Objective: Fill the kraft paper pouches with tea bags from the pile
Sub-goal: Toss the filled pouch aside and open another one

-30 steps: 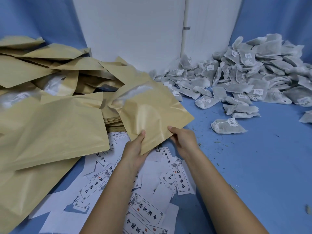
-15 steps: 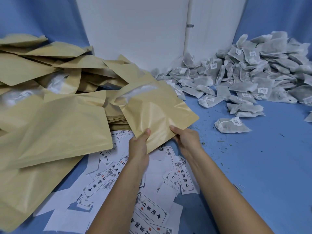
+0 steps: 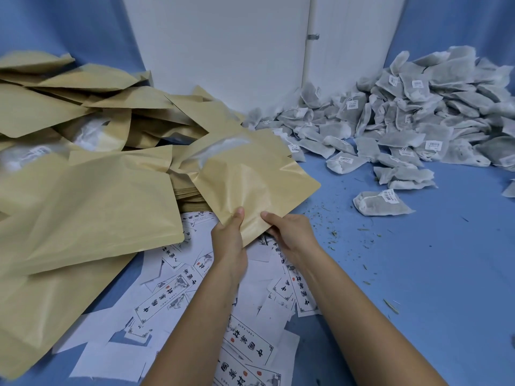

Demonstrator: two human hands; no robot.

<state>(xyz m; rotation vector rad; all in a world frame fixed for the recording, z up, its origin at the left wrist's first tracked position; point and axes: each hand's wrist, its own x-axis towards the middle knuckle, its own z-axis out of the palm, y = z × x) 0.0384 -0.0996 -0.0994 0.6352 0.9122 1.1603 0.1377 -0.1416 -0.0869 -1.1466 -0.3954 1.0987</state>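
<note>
printed label slips [image 3: 167, 299] scattered nearest on blue surface [image 3: 418, 274], left hand [image 3: 229, 240] and right hand [image 3: 292, 232] both pinch near corner of kraft pouch [image 3: 250, 176] above slips, tan, creased, clear window at far end, pouch heap [image 3: 83, 196] left, tea bag pile [image 3: 418, 121] far right

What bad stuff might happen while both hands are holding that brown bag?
The left hand and right hand pinch the pouch only at its near edge, so it might slip or crumple. The tea bags are piled off to the right, apart from it; reaching there takes one hand off, and the pouch may flop. Crumbs dot the table, so rough grabbing might spill more tea.
</note>
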